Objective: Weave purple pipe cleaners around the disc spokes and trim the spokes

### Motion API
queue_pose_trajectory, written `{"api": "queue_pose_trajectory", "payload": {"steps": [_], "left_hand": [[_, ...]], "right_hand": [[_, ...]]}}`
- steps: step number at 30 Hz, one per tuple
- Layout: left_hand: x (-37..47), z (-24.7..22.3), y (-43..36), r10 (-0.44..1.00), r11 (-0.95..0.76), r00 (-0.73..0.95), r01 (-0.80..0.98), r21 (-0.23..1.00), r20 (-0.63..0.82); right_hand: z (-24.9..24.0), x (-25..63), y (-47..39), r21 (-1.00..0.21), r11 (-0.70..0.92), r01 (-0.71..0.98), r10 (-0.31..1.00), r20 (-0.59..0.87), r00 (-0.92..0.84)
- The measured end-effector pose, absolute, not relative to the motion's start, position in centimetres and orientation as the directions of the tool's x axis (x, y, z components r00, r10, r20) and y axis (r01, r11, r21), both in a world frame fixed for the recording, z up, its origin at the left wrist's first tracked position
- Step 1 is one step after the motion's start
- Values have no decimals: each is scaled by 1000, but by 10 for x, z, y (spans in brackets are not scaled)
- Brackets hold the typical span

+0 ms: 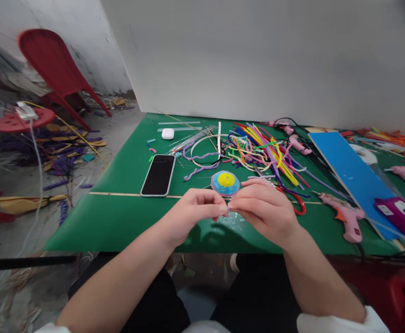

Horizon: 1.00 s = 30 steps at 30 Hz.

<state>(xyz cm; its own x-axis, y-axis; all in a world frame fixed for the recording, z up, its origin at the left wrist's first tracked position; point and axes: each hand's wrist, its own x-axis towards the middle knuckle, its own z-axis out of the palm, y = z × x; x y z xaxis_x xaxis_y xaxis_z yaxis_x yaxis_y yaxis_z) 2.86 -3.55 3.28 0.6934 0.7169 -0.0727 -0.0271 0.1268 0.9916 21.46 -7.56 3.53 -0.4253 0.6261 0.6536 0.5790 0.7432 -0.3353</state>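
My left hand [207, 206] and my right hand [266, 208] meet above the front of the green table, fingertips pinched together. Between them shows a tiny lilac bit [229, 209] that looks like pipe cleaner; the fingers cover most of it. Just beyond the fingertips is a round piece of coiled pipe cleaner [226, 179], yellow in the middle, blue around it and pink at the rim. Whether my hands touch this round piece I cannot tell. A pile of coloured pipe cleaners [254, 148] lies behind it. Red-handled scissors [297, 202] rest beside my right hand, partly hidden.
A phone [158, 175] and a white earbud case [168, 133] lie at the left. On the right are a pink glue gun [344, 215], a blue board [351, 171], a purple device [398, 215] and cables. A white panel [258, 60] stands along the table's back edge.
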Motion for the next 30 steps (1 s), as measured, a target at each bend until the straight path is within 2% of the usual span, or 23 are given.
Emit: {"api": "queue_pose_trajectory", "payload": {"steps": [2,4,6,7,8,9,10,12,13,15,17,19,21,22,24,25,27,28,30], "left_hand": [[29,30,-33,588,343,796,-83,936,-145],[31,28,-32,534,406,830,-83,910,-163],[32,27,-34,626,248,770,-41,968,-128],[33,27,-35,715,79,696,1,997,-57],[34,25,-36,796,-139,601,64,988,73],[34,24,-37,825,-371,505,148,917,253],[34,21,-38,783,-579,430,240,779,449],[33,16,-38,562,-820,393,383,426,728],[32,13,-37,451,-867,418,415,276,789],[29,9,-34,326,-894,478,437,101,816],[27,8,-31,292,-893,528,448,30,798],[26,9,-29,294,-897,580,441,11,760],[28,11,-29,333,-905,583,417,78,742],[29,13,-30,378,-903,555,398,162,741],[31,17,-33,539,-842,495,329,427,681],[32,19,-35,638,-762,481,280,584,602],[33,24,-38,790,-476,513,168,863,336],[33,26,-38,820,-287,542,106,952,186],[35,27,-40,790,107,610,-33,994,-64]], "right_hand": [[35,216,-76,-291,756,586,604,655,-454],[35,216,-77,-276,747,605,607,654,-451],[34,215,-76,-304,710,636,632,673,-384],[34,213,-76,-338,678,653,657,676,-333],[35,212,-75,-384,636,670,693,666,-277],[35,210,-75,-438,586,682,734,642,-219],[36,207,-74,-495,531,688,780,603,-168],[38,203,-74,-599,432,674,858,503,-103],[39,202,-74,-639,395,659,885,457,-87],[41,199,-74,-692,347,633,918,390,-77],[41,198,-74,-716,321,620,932,354,-74],[41,199,-73,-724,312,615,940,330,-88],[41,202,-73,-725,321,609,942,310,-128],[41,204,-73,-721,334,607,940,304,-156],[41,208,-73,-699,386,602,922,316,-224],[41,211,-73,-674,428,602,903,341,-260],[40,215,-73,-588,540,602,839,429,-334],[39,216,-73,-527,600,602,794,486,-366],[36,217,-73,-379,691,616,691,594,-410]]}}
